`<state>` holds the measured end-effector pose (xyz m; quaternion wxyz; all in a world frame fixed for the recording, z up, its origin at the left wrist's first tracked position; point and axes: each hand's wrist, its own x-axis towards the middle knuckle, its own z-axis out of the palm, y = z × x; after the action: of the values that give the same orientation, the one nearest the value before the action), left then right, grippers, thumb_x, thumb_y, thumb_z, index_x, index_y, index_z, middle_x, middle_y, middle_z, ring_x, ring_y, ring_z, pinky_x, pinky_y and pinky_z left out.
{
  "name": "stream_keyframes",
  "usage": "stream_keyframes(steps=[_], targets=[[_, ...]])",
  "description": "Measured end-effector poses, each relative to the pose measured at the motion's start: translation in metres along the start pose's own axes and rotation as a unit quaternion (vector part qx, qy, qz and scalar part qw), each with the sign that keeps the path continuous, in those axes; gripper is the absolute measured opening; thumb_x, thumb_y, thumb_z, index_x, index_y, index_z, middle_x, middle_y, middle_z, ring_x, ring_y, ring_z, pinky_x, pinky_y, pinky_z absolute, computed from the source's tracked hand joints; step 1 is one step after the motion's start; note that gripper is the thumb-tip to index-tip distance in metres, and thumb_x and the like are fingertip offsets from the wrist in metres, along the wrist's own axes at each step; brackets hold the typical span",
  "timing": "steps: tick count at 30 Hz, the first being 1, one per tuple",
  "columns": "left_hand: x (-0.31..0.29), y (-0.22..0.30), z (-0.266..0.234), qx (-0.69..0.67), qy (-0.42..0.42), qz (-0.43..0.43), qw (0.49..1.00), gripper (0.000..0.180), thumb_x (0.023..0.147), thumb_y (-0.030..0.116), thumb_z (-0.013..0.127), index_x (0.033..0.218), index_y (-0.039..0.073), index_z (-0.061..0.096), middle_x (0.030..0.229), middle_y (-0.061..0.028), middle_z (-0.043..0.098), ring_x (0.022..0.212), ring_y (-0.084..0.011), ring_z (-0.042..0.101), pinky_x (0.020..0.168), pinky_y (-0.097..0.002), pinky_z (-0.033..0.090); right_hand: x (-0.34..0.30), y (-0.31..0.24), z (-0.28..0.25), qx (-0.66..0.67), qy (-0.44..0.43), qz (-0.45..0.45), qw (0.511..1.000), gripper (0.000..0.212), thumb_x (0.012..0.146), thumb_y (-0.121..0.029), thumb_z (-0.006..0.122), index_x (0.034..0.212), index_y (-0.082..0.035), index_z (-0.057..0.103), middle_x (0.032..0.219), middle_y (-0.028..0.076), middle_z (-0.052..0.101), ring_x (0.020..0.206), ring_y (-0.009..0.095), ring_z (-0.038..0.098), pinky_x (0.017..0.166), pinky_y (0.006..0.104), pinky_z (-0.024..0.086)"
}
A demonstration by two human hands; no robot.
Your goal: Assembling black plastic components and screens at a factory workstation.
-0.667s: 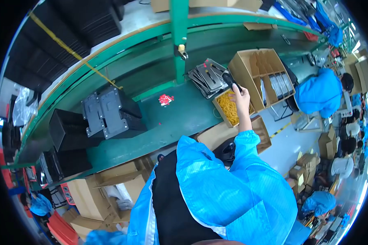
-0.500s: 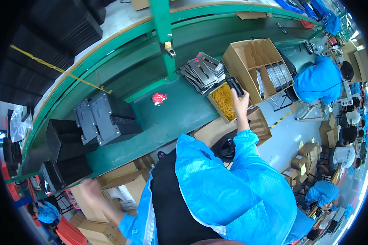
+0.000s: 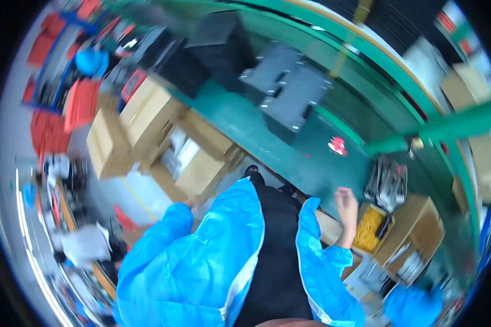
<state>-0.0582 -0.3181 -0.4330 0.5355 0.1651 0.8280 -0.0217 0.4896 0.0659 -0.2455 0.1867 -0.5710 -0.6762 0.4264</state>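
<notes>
My right hand (image 3: pixel 346 206) is raised over the front edge of the green workbench (image 3: pixel 240 114), fingers loosely apart with nothing seen in them. Beside it stands a small cardboard box of yellow rubber bands (image 3: pixel 369 229). A black handheld object (image 3: pixel 386 223), its kind unclear, lies at that box's right side. My left hand (image 3: pixel 193 205) is a blur by the open cardboard cartons (image 3: pixel 202 175), its fingers mostly hidden. Just beyond the rubber bands sits a pile of grey metal-looking plates (image 3: pixel 386 184). Grey panels (image 3: pixel 294 92) rest on black blocks on the bench.
A partitioned cardboard box (image 3: pixel 414 234) stands at the right, near a person in blue (image 3: pixel 414 305). Small red-and-white pieces (image 3: pixel 337 145) lie on the bench. A green post (image 3: pixel 447 128) crosses the far right. Red bins (image 3: pixel 82 103) and another worker (image 3: pixel 91 61) are at the left.
The view has swung left and turned. The black object has left my right hand and lies by the rubber bands. That hand has drawn back from the box.
</notes>
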Motion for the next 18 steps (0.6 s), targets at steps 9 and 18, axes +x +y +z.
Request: stream_keyframes(steps=[9, 18], targets=[[-0.044, -0.002, -0.058, -0.102, 0.268, 0.097, 0.953, 0.035, 0.095, 0.034, 0.057, 0.112, 0.008, 0.074, 0.109, -0.0171, 0.074, 0.103, -0.0341, 0.07, 0.095, -0.0447, 0.054, 0.021, -0.14, 0.176, -0.117, -0.4, -0.144, 0.898, 0.038, 0.094, -0.025, 0.069, 0.124, 0.0, 0.065, 0.103, 0.02, 0.072, 0.092, 0.032, 0.07, 0.081, 0.0397, 0.056], [0.038, -0.119, -0.125, -0.099, 0.249, -0.006, 0.963, 0.05, 0.093, 0.036, 0.059, 0.129, 0.002, 0.065, 0.133, -0.0257, 0.063, 0.123, -0.0414, 0.059, 0.109, -0.0468, 0.046, 0.041, -0.182, 0.336, -0.124, -0.36, -0.289, 0.878, 0.03, 0.095, -0.015, 0.067, 0.121, -0.001, 0.067, 0.104, 0.018, 0.069, 0.09, 0.03, 0.069, 0.082, 0.0383, 0.056]])
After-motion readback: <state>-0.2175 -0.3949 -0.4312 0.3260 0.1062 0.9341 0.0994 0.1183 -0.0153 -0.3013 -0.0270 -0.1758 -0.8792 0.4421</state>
